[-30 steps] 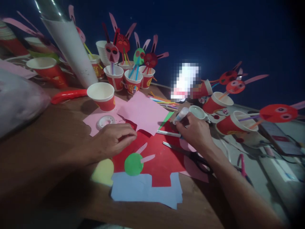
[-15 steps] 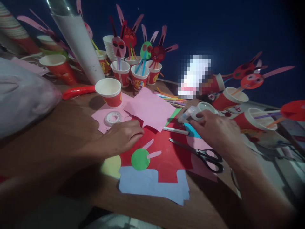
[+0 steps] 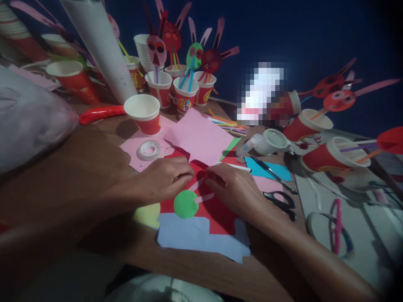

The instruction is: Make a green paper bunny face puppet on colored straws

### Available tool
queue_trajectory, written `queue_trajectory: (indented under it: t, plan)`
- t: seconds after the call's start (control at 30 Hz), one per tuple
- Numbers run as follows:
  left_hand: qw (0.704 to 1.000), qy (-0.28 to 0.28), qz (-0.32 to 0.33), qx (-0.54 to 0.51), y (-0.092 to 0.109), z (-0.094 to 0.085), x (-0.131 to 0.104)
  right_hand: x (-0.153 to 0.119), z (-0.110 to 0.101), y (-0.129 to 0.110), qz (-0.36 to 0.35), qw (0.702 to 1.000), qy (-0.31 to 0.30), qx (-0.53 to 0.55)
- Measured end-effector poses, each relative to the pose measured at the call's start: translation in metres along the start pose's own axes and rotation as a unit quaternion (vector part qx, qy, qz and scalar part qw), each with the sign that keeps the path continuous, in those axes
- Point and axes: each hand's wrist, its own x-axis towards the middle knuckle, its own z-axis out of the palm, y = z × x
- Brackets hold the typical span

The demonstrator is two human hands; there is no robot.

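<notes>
Over the red paper, my left hand has its fingers curled together in a pinch. Close by on its right, my right hand is closed too, thumb against fingers; anything held in either is too small or hidden to name. Just below their fingertips lies a green paper disc with two pink paper ears. My right forearm and hand partly cover black-handled scissors. A white tape roll lies on pink paper beyond my left hand.
Behind stand paper cups, some with rabbit faces on straws. A clear small bottle leans by a white cup. A black pen rests on blue paper. Left are a plastic bag and a red object.
My right hand has left the small bottle and white cup and come left beside my left hand. The black pen is now uncovered. My left hand stays nearly in place.
</notes>
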Motion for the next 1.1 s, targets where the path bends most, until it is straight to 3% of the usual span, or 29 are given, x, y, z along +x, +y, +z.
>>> queue_trajectory:
  t: [0.27, 0.4, 0.5, 0.63, 0.77, 0.97, 1.1]
  plan:
    - [0.999, 0.008, -0.015, -0.031, 0.000, -0.002, 0.002, -0.001, 0.007, 0.005, -0.012, 0.996, 0.022, 0.086]
    - [0.990, 0.012, -0.075, -0.117, 0.003, -0.006, 0.003, -0.003, -0.004, 0.006, -0.025, 0.990, 0.045, 0.130]
    - [0.954, 0.018, -0.172, -0.245, 0.004, -0.008, 0.004, -0.006, -0.011, 0.004, -0.048, 0.987, 0.111, 0.110]
    - [0.862, 0.000, -0.272, -0.428, 0.003, -0.008, 0.005, -0.011, -0.014, -0.001, -0.118, 0.970, 0.203, 0.057]
    - [0.790, -0.069, -0.316, -0.521, 0.004, -0.009, 0.006, -0.017, -0.013, -0.004, -0.188, 0.957, 0.219, -0.015]
    - [0.746, -0.139, -0.322, -0.565, 0.005, -0.015, 0.004, -0.022, -0.016, -0.003, -0.265, 0.932, 0.226, -0.098]
    - [0.750, -0.137, -0.305, -0.571, 0.003, -0.017, 0.002, -0.023, -0.019, -0.003, -0.312, 0.922, 0.218, -0.068]
